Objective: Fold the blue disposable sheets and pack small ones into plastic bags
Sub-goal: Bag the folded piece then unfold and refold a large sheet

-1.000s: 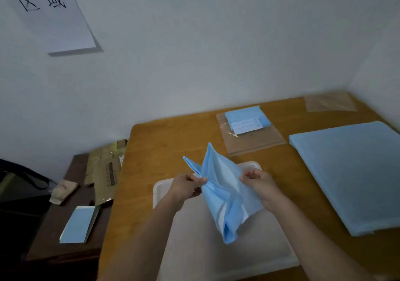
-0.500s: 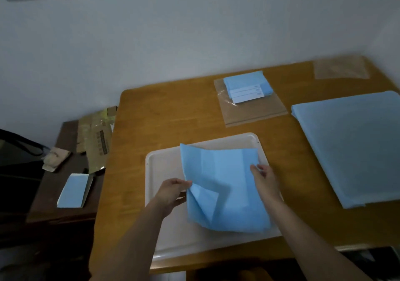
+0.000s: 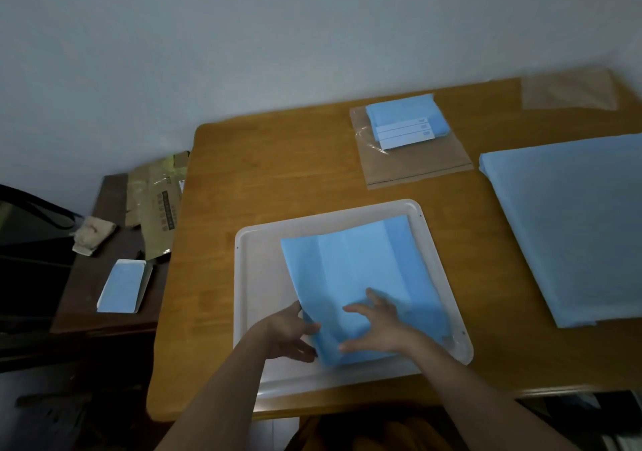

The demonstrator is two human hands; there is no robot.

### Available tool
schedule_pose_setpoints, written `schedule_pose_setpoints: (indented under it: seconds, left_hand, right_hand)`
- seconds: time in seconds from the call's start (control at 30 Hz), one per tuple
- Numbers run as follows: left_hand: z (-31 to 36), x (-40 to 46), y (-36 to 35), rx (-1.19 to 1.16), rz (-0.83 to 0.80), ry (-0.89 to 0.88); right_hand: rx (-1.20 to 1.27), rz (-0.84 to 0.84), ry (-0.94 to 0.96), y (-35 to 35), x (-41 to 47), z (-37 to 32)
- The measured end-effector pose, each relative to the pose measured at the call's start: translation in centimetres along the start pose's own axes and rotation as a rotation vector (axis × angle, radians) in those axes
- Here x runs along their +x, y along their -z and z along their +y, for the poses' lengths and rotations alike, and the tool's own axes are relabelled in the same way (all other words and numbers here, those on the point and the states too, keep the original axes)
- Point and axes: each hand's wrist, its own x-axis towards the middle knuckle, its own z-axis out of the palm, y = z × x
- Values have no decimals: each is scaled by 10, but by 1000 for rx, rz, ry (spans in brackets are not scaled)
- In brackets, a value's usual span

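Note:
A blue disposable sheet (image 3: 361, 270), creased lengthwise, lies spread on the white tray (image 3: 257, 276) near the table's front edge. My right hand (image 3: 377, 329) rests flat on the sheet's near part with fingers spread. My left hand (image 3: 288, 334) touches the sheet's near left edge, fingers stretched along it. A big stack of blue sheets (image 3: 576, 228) lies at the right. A packed pile of small folded sheets (image 3: 404, 123) sits on flat plastic bags (image 3: 413, 163) behind the tray.
Another clear plastic bag (image 3: 569, 90) lies at the table's far right corner. Left of the wooden table (image 3: 264, 172) stands a lower dark side table (image 3: 90, 297) with a packed blue sheet (image 3: 121, 287), torn packaging (image 3: 156, 200) and a crumpled cloth (image 3: 92, 235).
The sheet went from being held up in both hands to lying flat on the tray. Both hands slid to its near edge, and my view dropped toward the table.

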Motion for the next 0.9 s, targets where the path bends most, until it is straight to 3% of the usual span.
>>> schedule_pose_setpoints:
  seconds: [0.17,0.37,0.53,0.67,0.83,0.9]
  left_hand:
    - [5,0,-5,119,-44,-100]
    - [8,0,-13,112,56,-187]
    - [10,-2,-10,86,137,-179]
    - [9,-4,8,88,323,-213]
    - [1,-6,27,55,556,-218]
    - [-1,-7,30,104,583,-230]
  right_hand:
    - [-50,46,5,-15,4,-6]
    - [3,42,53,-16,0,-19]
    - [310,133,90,-10,-4,-32]
    - [306,396,-24,18,-5,-35]
    - [637,690,-175,60,-6,-31]
    - [558,785,-142,74,-7,-35]
